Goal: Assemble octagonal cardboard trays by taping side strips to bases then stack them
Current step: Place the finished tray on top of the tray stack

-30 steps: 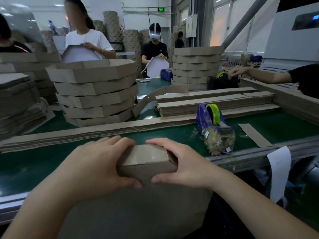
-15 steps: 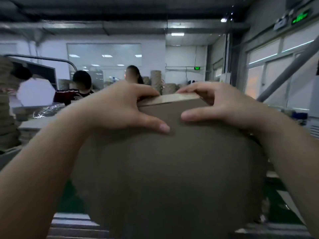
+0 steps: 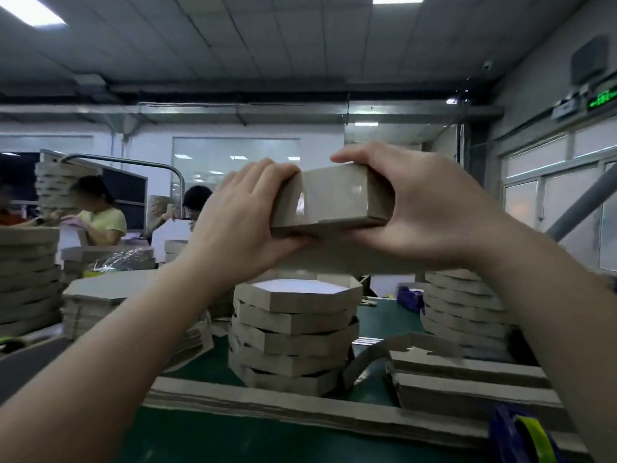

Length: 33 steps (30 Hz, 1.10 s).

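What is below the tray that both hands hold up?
A stack of octagonal trays on the green table. The held tray hides the table beyond it.

One view only: head-mounted, wide-angle. It sits roughly level and looks forward across the counter (image 3: 207, 439) into the hall. The ceiling (image 3: 300, 45) fills the top third and the windows (image 3: 561, 208) run down the right edge. Nearest the lens, the left grip (image 3: 240, 222) and right grip (image 3: 430, 212) hold the tray (image 3: 334, 195) at mid-frame, with forearms entering from both lower corners. The tray stack (image 3: 293, 329) is farther out, directly below it in frame. The tape dispenser (image 3: 521, 436) is cut off at bottom right.
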### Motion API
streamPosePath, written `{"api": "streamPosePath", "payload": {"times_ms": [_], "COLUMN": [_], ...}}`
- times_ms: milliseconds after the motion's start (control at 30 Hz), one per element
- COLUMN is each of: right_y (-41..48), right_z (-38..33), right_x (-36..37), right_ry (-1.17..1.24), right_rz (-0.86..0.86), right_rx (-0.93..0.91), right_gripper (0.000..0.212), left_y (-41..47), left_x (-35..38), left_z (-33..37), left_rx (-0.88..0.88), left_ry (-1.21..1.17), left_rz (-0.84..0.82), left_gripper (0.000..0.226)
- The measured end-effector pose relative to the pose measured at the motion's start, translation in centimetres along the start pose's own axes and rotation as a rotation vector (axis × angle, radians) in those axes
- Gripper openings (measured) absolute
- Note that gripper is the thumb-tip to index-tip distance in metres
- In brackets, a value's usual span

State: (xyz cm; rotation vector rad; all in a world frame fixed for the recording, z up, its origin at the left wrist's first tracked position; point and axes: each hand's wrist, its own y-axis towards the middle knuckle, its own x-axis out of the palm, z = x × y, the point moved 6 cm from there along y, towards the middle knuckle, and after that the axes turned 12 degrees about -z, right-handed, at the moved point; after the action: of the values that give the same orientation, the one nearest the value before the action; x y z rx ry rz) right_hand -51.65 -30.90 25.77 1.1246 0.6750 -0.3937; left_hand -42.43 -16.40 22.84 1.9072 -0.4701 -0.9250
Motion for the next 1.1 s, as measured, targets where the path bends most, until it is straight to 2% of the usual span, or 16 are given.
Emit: {"api": "streamPosePath", "payload": {"times_ms": [100,200,433,633,767,833,900,1033,1100], "right_y": [1.0,1.8,4.7,7.5,9.0,9.1,8.9,8.8,9.1], "right_z": [0.2,1.3,6.5,10.4,13.1,13.8,14.1,14.3,14.6], "right_x": [2.8,6.8,20.3,28.6,32.6,34.6,35.8,35.8,36.0], "right_ry": [-0.161,-0.321,-0.48,-0.519,-0.541,-0.53,-0.523,-0.49,-0.41], "right_rz": [0.108,0.202,0.279,0.33,0.215,0.091,0.038,0.087,-0.013], "right_rx": [-0.093,-0.171,-0.234,-0.187,-0.021,0.05,0.063,0.054,0.097], "right_gripper": [0.066,0.061,0.055,0.031,0.035,0.041,0.04,0.034,0.042], "left_y": [-0.3,-0.7,-2.5,-3.1,-3.6,-4.1,-3.9,-3.0,-3.2], "left_x": [3.0,6.6,18.1,24.8,29.8,31.3,31.8,32.2,33.1], "left_z": [-1.5,-3.3,-9.6,-13.8,-15.2,-15.4,-15.7,-16.2,-16.9], "left_rx": [0.019,0.048,0.04,-0.098,-0.192,-0.222,-0.218,-0.171,-0.215], "left_ry": [0.078,0.138,0.384,0.478,0.5,0.469,0.447,0.448,0.407], "left_rz": [0.134,0.195,0.004,-0.14,-0.449,-0.549,-0.579,-0.574,-0.631], "left_gripper": [0.066,0.057,0.036,0.031,0.057,0.054,0.051,0.049,0.054]}}
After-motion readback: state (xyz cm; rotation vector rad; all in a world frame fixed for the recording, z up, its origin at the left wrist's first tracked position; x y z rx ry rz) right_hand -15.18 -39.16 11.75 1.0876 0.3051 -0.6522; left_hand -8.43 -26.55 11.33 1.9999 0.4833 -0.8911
